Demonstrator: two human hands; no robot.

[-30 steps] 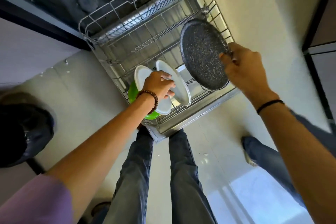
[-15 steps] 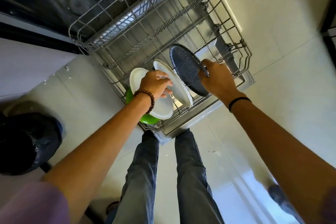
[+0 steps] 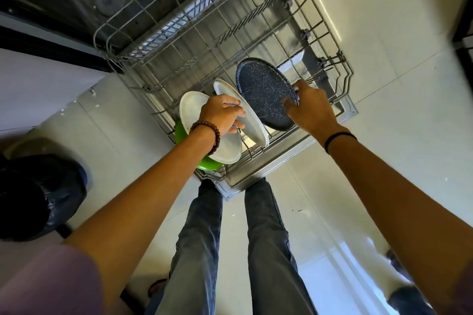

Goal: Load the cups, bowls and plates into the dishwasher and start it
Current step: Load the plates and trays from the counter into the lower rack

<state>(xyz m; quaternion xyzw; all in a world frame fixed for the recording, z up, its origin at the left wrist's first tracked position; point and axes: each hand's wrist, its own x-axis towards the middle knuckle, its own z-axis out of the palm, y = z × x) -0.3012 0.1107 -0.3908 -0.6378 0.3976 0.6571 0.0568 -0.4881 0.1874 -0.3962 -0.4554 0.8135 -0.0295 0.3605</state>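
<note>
When set against the view half a second earlier, shows the dark speckled plate (image 3: 263,92) turned more face-up yet kept at the same spot in the lower rack (image 3: 341,69), on edge, just right of the second white plate (image 3: 257,133). Lowered there from above the rack's right side one second earlier. Pinched at its right rim by the right hand (image 3: 311,107), thumb on the speckled face, other fingers hidden behind. Unchanged at the left hand (image 3: 221,115): curled over the top rim of the first white plate (image 3: 190,110), fingertips touching the second. Partly hidden under that wrist and the first plate: green bowl (image 3: 207,165), at the rack's near left corner. Beyond: upper rack (image 3: 122,25). Far left on the floor: black bin bag (image 3: 38,197). Count: three plates (two white, one dark), one bowl, two racks, two hands.
</note>
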